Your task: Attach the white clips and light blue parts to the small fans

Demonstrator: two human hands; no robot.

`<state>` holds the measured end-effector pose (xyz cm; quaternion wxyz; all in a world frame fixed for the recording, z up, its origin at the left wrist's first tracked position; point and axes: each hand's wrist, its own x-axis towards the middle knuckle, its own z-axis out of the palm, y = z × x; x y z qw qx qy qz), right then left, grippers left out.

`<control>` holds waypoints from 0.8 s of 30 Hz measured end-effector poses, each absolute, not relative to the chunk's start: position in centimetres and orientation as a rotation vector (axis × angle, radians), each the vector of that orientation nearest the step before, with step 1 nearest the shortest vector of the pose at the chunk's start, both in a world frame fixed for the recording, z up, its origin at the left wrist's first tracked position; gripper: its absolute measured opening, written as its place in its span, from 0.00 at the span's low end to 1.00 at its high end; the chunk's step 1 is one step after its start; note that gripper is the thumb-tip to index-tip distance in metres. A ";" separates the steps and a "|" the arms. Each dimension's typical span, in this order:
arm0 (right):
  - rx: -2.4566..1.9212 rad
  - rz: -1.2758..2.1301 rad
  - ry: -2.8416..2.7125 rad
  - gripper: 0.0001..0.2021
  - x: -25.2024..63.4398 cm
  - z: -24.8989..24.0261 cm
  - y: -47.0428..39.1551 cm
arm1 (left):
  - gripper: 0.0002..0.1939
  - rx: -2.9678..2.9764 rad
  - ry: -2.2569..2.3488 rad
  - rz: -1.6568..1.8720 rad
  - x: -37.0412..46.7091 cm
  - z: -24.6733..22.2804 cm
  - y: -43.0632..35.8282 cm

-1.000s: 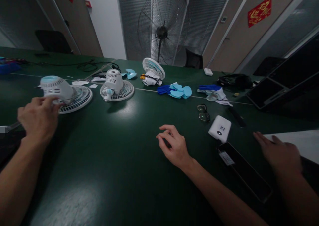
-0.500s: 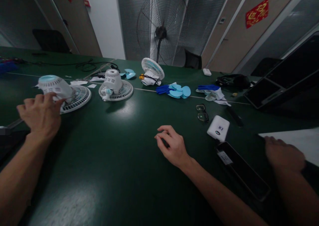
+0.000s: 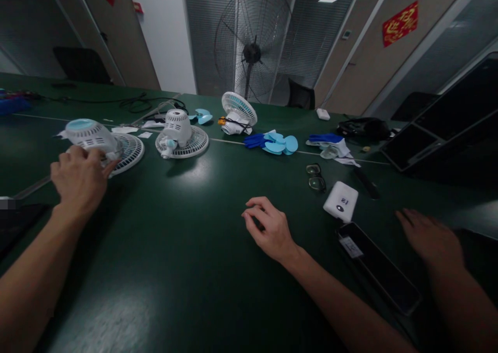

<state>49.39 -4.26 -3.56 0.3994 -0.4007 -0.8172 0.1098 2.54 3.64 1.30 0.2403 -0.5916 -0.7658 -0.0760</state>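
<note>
At the left, my left hand is closed over the near side of a white and light-blue fan head, which lies grille down on the table. The thumb reaches towards its neck, and the fingers hide part of the housing. My right hand rests on the dark green table near the middle, fingers loosely curled with gaps between them and nothing held. A second fan head sits grille down just right of the first, and a third fan lies tilted farther back.
Blue fan blades lie beside blue gloves. To the right are eyeglasses, a white device and a long black case. Another person's hand lies at the right edge. A large standing fan is behind the table.
My left hand has moved right along the fan head, which has shifted slightly right. My right hand stays put. The other person's hand has moved left, and the white sheet beside it is out of view.
</note>
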 end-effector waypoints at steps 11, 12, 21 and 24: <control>-1.036 0.309 -2.071 0.07 49.3 -3.5 -4.2 | 0.40 -1.804 -2.257 -0.353 5.8 2.4 2.7; -1.041 0.308 -2.075 0.07 49.3 -3.5 -4.2 | 0.41 -1.780 -2.274 -0.416 5.7 2.3 2.8; -1.047 0.318 -2.077 0.07 49.1 -3.4 -4.1 | 0.27 -1.637 -2.310 -0.596 5.4 2.3 2.6; -1.045 0.336 -2.088 0.07 49.1 -3.3 -4.1 | 0.25 -1.750 -2.226 -0.392 8.0 3.7 1.4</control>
